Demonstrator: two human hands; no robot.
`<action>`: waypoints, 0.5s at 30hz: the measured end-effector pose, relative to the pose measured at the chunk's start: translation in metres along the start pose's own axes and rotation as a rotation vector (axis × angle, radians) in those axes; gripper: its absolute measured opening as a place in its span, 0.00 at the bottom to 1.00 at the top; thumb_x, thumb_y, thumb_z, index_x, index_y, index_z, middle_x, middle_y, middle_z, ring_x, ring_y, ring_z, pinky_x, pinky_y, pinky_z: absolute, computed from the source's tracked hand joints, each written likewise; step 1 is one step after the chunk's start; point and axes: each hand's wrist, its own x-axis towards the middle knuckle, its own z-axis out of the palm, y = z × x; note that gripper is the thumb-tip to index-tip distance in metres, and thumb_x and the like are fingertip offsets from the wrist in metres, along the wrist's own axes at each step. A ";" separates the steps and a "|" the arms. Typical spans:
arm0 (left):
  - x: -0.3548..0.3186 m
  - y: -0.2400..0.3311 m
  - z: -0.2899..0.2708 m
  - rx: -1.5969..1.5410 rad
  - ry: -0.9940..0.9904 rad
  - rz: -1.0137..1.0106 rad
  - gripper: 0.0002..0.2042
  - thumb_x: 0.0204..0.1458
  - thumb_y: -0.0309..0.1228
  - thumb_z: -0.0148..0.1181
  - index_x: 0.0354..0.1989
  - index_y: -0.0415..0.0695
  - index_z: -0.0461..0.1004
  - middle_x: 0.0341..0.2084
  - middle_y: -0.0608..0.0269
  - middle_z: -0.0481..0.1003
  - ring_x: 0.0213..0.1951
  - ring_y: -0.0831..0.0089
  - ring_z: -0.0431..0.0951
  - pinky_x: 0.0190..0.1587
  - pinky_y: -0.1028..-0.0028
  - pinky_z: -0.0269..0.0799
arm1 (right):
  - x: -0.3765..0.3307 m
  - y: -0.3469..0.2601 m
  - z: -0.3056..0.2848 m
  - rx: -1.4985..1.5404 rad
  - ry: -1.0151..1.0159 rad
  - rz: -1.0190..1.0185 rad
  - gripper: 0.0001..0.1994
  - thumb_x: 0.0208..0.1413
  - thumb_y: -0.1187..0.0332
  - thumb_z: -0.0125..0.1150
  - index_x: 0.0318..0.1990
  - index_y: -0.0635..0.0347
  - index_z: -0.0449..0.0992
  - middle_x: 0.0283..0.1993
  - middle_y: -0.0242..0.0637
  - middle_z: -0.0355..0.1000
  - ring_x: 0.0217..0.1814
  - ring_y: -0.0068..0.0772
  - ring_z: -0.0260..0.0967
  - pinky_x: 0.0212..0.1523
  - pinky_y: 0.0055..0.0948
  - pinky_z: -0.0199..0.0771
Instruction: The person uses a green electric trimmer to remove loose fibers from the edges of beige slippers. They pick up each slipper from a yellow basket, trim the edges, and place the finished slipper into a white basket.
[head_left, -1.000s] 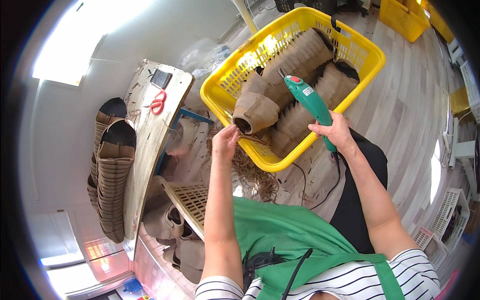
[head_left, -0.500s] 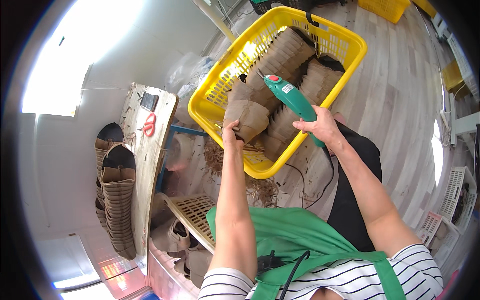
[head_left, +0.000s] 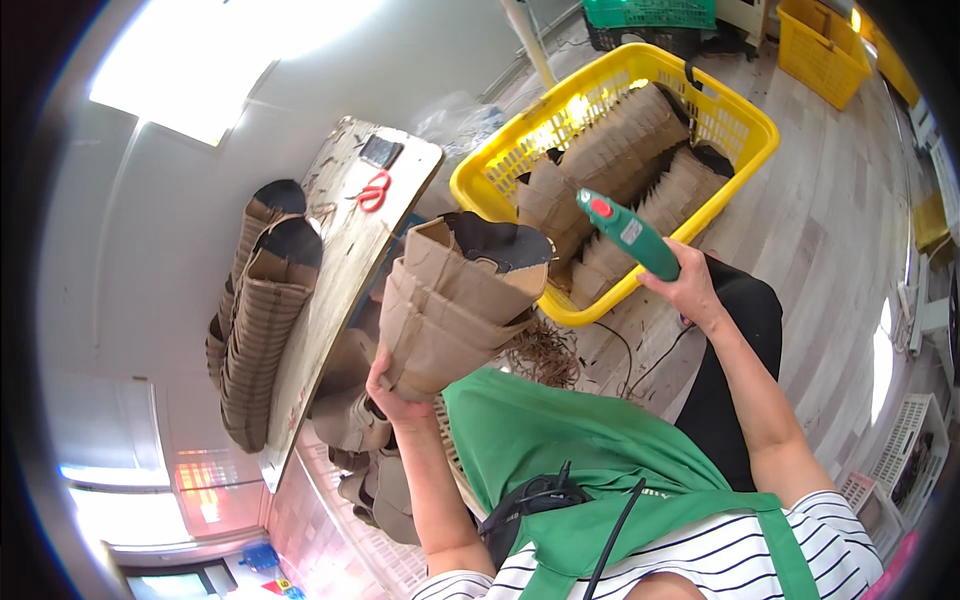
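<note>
A short stack of nested tan shoe uppers (head_left: 445,310) with dark linings is gripped from below by my left hand (head_left: 398,395), raised between the bench and the basket. My right hand (head_left: 690,283) is wrapped round a green handheld power tool (head_left: 630,235) with a red button, its narrow end pointing toward the far left. That tool is over the near side of a yellow basket (head_left: 612,308), where more nested tan uppers (head_left: 625,135) lie in rows. The fingers of my left hand are partly hidden by the stack.
A wooden bench (head_left: 330,240) at left carries red scissors (head_left: 373,191), a dark block (head_left: 381,151) and long stacks of uppers (head_left: 268,340). Brown trimmings (head_left: 545,355) lie on the floor beside the tool's cord (head_left: 655,365). Another yellow basket (head_left: 822,55) stands far right.
My left hand has lifted a stack of uppers out of the yellow basket and drawn it left and nearer. My right hand still holds the tool. The whole view has shifted.
</note>
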 end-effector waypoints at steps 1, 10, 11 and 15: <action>-0.008 0.012 -0.012 -0.047 -0.030 0.006 0.22 0.51 0.33 0.54 0.53 0.35 0.72 0.51 0.51 0.75 0.54 0.55 0.74 0.59 0.58 0.67 | -0.004 -0.012 0.002 -0.024 -0.021 -0.088 0.12 0.43 0.72 0.70 0.30 0.62 0.70 0.26 0.41 0.65 0.27 0.46 0.67 0.31 0.35 0.68; -0.049 0.064 -0.085 -0.238 -0.241 0.103 0.22 0.58 0.39 0.44 0.55 0.39 0.71 0.55 0.54 0.72 0.58 0.55 0.70 0.62 0.55 0.63 | -0.005 -0.073 0.009 -0.263 -0.112 -0.531 0.16 0.30 0.74 0.70 0.27 0.59 0.68 0.28 0.37 0.68 0.31 0.45 0.69 0.31 0.37 0.69; -0.052 0.066 -0.085 -0.244 -0.230 0.098 0.22 0.58 0.39 0.44 0.56 0.40 0.71 0.56 0.54 0.72 0.58 0.55 0.70 0.62 0.54 0.63 | -0.004 -0.077 0.007 -0.276 -0.129 -0.548 0.16 0.30 0.73 0.70 0.27 0.59 0.68 0.28 0.37 0.69 0.31 0.45 0.69 0.32 0.37 0.69; -0.059 0.069 -0.074 -0.216 0.046 0.175 0.23 0.58 0.40 0.43 0.58 0.41 0.69 0.57 0.54 0.71 0.59 0.55 0.68 0.63 0.54 0.62 | -0.003 -0.083 0.009 -0.294 -0.155 -0.611 0.17 0.30 0.70 0.72 0.27 0.59 0.68 0.29 0.36 0.69 0.32 0.44 0.69 0.32 0.37 0.69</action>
